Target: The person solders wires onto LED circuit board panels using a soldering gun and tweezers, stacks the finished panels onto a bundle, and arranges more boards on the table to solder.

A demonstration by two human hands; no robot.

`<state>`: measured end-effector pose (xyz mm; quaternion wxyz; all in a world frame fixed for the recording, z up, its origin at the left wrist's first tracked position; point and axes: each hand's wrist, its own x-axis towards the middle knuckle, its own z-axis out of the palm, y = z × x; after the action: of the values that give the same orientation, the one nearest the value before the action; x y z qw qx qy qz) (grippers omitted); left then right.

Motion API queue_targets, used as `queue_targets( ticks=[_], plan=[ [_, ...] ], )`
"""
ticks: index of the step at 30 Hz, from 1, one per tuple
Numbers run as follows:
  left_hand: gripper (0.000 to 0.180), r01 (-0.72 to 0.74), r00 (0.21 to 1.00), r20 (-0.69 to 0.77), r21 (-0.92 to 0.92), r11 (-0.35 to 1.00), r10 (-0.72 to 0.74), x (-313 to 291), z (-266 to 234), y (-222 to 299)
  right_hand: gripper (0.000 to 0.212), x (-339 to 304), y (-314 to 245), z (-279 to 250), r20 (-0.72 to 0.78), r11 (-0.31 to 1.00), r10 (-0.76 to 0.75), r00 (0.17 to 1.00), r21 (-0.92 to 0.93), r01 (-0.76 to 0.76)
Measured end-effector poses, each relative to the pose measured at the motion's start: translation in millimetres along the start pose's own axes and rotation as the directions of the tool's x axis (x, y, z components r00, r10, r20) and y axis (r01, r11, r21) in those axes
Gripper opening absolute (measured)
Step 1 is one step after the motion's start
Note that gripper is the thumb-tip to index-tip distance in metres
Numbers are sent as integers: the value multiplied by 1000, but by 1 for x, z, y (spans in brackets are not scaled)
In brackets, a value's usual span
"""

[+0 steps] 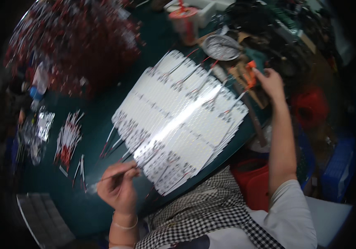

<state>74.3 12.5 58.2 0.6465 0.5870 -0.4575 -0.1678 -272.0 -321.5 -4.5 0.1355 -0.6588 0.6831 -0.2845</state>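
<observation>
Pinching a thin wire [111,176], left hand [119,189] beside white LED strips [178,120]

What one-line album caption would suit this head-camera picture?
Left hand pinching a thin wire beside fanned white LED strips, right hand reaching to an orange-handled tool.

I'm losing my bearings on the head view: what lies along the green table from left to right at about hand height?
Bundle of red-and-white wires → left hand pinching a thin wire → fanned stack of white LED strips → right hand on an orange-tipped tool.
</observation>
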Motion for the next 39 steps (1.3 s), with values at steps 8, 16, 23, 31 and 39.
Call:
queue_targets(
  ticks=[8, 16, 23, 31, 39],
  plan=[
    [8, 42, 999, 35, 11, 999, -42, -23, -9, -10, 27, -14, -10, -15, 53, 796, 222, 973, 567, -213],
    [14, 117, 990, 77, 33, 993, -119, -31, 14, -22, 47, -135, -22, -70, 152, 158, -102, 983, 978, -135],
    [9, 50, 990, 122, 111, 993, -64, -30, 16, -32, 76, -183, -19, -71, 252, 83, -296, 922, 968, -238],
    [12, 114, 990, 73, 84, 990, -120, -28, 29, -34, 73, -221, -25, -69, 383, 140, -384, 840, 924, -356],
    [13, 173, 985, -9, 51, 984, -172, -30, 42, -44, 71, -252, -31, -72, 492, 324, -205, 846, 850, -415]
  ],
)
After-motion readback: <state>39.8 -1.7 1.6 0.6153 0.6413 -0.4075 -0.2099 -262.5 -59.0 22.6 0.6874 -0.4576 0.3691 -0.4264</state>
